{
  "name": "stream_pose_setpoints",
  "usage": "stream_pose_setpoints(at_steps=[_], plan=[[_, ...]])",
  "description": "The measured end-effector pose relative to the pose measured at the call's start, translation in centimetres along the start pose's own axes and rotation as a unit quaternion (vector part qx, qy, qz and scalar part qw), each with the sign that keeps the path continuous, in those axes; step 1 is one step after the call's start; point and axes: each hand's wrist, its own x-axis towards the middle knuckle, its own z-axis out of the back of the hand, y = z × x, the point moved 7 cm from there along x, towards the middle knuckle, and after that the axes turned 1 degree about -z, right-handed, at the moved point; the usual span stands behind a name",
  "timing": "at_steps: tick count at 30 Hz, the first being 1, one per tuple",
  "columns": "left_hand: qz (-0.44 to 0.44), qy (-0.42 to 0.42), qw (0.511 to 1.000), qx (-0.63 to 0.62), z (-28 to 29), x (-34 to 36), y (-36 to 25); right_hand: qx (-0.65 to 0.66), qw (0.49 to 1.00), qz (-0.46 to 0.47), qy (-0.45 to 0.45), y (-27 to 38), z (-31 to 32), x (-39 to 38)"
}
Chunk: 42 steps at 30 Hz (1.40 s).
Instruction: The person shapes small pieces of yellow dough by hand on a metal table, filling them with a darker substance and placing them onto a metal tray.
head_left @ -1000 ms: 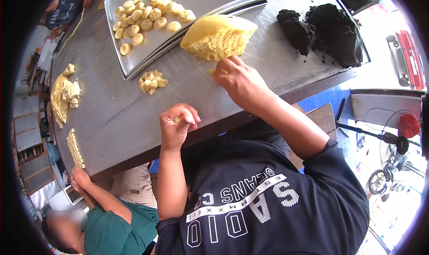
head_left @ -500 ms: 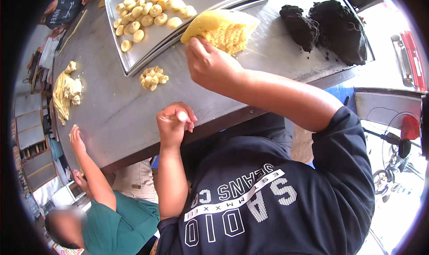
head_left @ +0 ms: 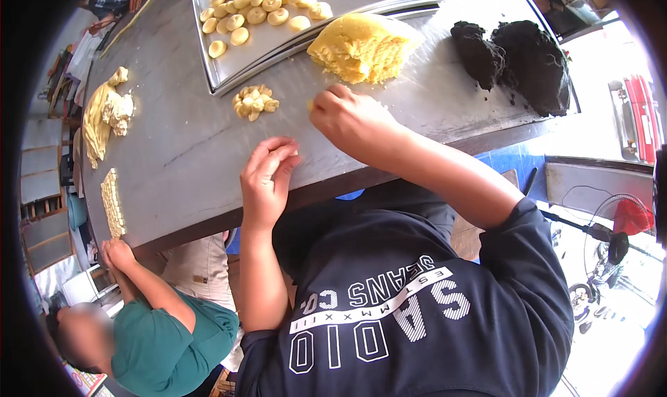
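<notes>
Currently, the bare right hand (head_left: pixel 353 121) hovers over the grey metal tabletop (head_left: pixel 184 154), its fingers drawn in closely on a small yellow bit (head_left: pixel 310 106) that peeks out at their tips. Just beyond it sits a large, crumbly-faced yellow mound (head_left: pixel 365 48), close against a shallow silver metal tray (head_left: pixel 260 46) bearing round pale-yellow balls (head_left: pixel 255 14). The bare left hand (head_left: pixel 267 178) is near the table's front edge, fingers bent toward the thumb with little gap between; whether it holds anything, I cannot tell. A clustered heap of small pale dough pieces (head_left: pixel 255 103) lies beyond that hand, apart from it. Farther right rests a big, lumpy black mass (head_left: pixel 535 67), and at far left a co-worker in a green shirt (head_left: pixel 167 345) has hands near a long pale ridged strip (head_left: pixel 112 202)
</notes>
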Motion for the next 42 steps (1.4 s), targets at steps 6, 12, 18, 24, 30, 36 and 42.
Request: stream_pose_setpoints(at_steps=[6,12,18,24,30,36,42], plan=[[0.052,0.008,0.998,-0.026,-0.8,0.2,1.7,-0.207,0.976,-0.043,0.046,-2.2,-5.6,9.2],[0.119,-0.013,0.987,-0.111,-0.3,-0.9,3.2,-0.100,0.995,0.015,0.023,-1.2,-4.3,4.3],[0.157,0.001,0.974,-0.162,-1.2,-1.0,4.2,-0.023,0.999,-0.021,0.035,-1.2,-0.4,2.1],[0.163,-0.160,0.956,-0.185,-0.1,-1.4,3.4,-0.047,0.996,0.077,0.018,-2.3,-4.0,5.7],[0.171,-0.203,0.947,-0.180,-1.1,-1.5,2.8,-0.004,0.998,0.044,0.038,-3.3,-2.6,5.6],[0.181,-0.277,0.919,-0.216,-0.4,-1.8,4.0,0.037,0.988,0.149,0.017,0.7,-1.1,-0.3],[0.090,-0.024,0.995,0.025,-2.7,0.5,0.3,0.019,0.999,-0.020,-0.021,-4.2,4.0,-4.8]])
